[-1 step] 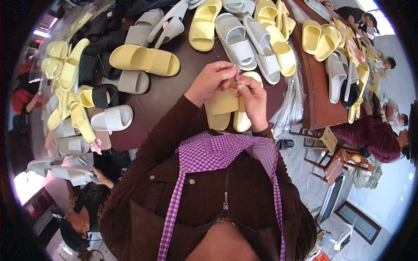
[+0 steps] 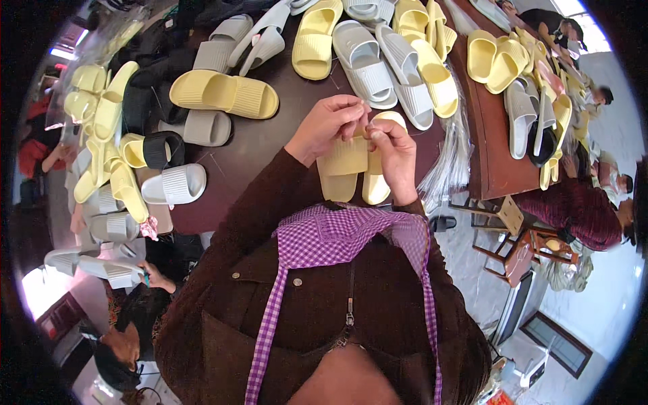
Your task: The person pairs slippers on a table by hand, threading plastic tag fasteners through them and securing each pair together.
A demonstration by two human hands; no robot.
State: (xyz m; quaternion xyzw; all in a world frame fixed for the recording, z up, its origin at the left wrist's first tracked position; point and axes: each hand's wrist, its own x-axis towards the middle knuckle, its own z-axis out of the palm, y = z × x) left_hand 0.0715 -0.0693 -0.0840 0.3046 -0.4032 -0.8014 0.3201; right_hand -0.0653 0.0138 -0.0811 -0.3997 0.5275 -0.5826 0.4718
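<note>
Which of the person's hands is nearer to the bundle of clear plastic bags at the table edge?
Right. The right hand sits just beside the bundle of clear plastic bags, while the left hand is farther off, on the other side of the yellow slippers both hands hold.

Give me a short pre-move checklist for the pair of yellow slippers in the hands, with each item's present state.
1. Pair of yellow slippers held together, soles aligned: ok.
2. Left hand has a grip on the top of the pair: ok.
3. Right hand pinches at the same spot: ok.
4. Whatever small thing sits between the fingertips: cannot tell, hidden.
5. Bare patch of dark table beside the pair: ok.
6. Bundle of clear bags close to the right hand: ok.
</note>
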